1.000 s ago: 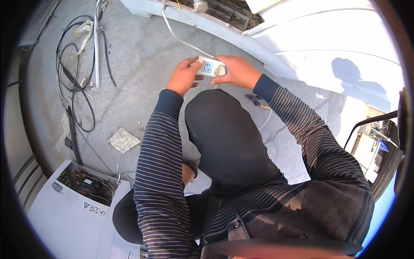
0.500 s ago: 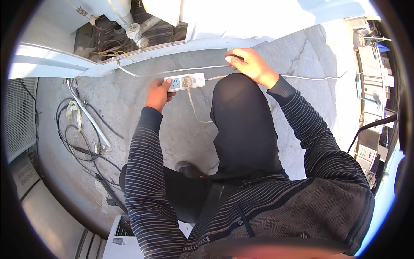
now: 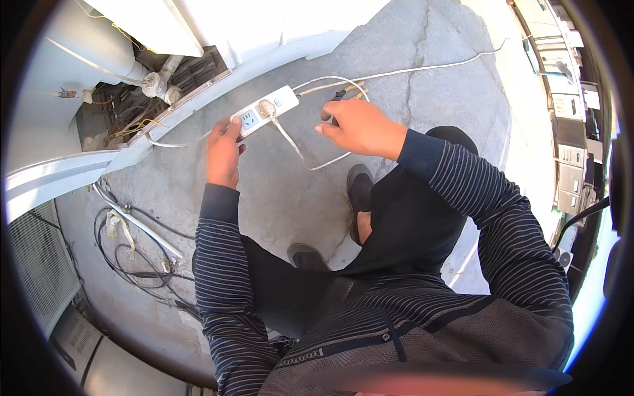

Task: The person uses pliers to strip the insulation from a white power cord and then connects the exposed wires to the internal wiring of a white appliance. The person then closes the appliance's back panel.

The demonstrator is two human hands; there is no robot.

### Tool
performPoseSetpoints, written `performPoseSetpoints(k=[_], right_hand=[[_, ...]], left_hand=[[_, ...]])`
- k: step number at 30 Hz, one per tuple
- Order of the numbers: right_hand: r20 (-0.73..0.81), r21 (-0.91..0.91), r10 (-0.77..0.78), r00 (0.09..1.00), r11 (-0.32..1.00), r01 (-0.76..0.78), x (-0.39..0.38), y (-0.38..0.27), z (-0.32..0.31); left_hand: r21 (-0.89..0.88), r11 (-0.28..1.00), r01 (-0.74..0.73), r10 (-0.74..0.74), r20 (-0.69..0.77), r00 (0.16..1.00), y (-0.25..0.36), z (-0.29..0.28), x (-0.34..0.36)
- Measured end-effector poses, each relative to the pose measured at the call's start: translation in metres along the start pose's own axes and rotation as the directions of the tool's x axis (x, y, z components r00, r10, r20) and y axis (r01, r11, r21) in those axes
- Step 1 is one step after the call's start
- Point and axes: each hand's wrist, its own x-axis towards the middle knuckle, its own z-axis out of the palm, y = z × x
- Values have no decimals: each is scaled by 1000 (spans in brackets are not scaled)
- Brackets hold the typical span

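Note:
My left hand (image 3: pixel 225 150) is closed around the left end of a white power strip (image 3: pixel 286 99), thumb on top beside the blue socket. A beige plug (image 3: pixel 267 108) sits in the strip's middle, its cord (image 3: pixel 290 141) looping toward my feet. To the right of the strip hovers my right hand (image 3: pixel 366 127), palm down, thumb and forefinger apart with nothing visible between them; its other fingers are partly hidden. Just beyond it lies a tool resembling pliers (image 3: pixel 354 88), with yellowish handles and a dark part, partly covered by the hand.
A white appliance casing (image 3: pixel 284 33) stands ahead, its open base showing pipes (image 3: pixel 155 86) and wires. Coiled black cable (image 3: pixel 142 264) and a white tube (image 3: pixel 142 228) lie on the concrete floor at left. A long white cord (image 3: pixel 429 68) runs rightward toward stacked grey units (image 3: pixel 570 158).
My right hand has come down from beside my knee toward the strip. The strip is now tilted, its right end raised away from me. My right knee has swung right, and the pliers-like tool shows.

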Motion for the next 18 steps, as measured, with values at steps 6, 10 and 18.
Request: performPoseSetpoints(k=[6,10,18], right_hand=[[-1,34,23,1000,999,-23,16,-15,16],[64,32,1,998,999,-3,24,-35,28],[214,-7,39,976,999,-38,49,-44,45]], left_hand=[[32,997,-75,72,64,995,-5,-9,-26],[-37,984,-172,175,86,981,-15,-6,-46],[-79,984,-159,162,34,986,-30,8,-67]])
